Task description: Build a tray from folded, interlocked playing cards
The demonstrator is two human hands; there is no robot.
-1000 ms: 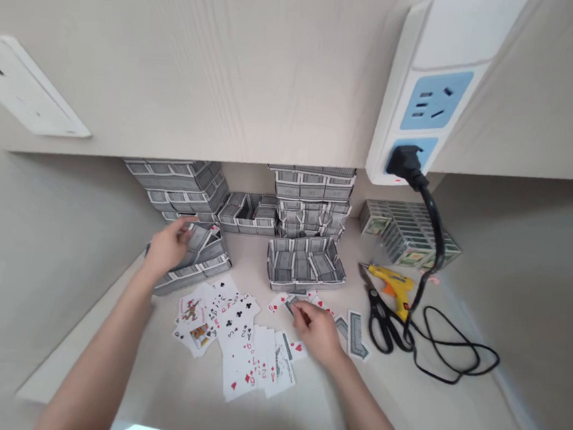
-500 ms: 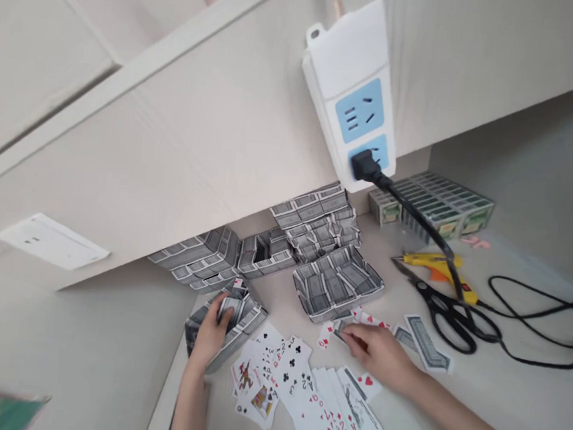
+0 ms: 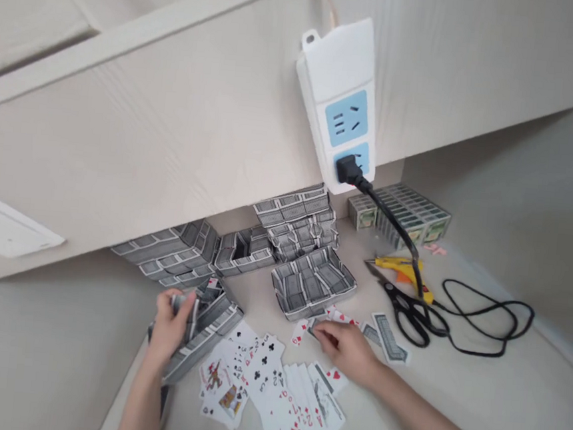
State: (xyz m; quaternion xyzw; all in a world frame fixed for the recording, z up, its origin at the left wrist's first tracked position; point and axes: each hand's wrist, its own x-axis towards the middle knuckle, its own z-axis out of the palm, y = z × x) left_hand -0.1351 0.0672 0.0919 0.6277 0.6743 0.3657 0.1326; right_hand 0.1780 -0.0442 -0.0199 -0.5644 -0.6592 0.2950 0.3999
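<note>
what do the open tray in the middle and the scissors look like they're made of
The open tray: folded playing cards, probably coated paper, going by the patterned grey backs and white edges. The scissors: smooth black handles, likely plastic, and dark grey blades, probably metal.

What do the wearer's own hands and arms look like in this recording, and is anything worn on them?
The left hand and right hand are bare human hands with no gloves. Both forearms show uncovered, with no sleeve in view. I see no watch, bracelet, cable or marking; the fingers are too small and blurred to rule out a ring.
</note>
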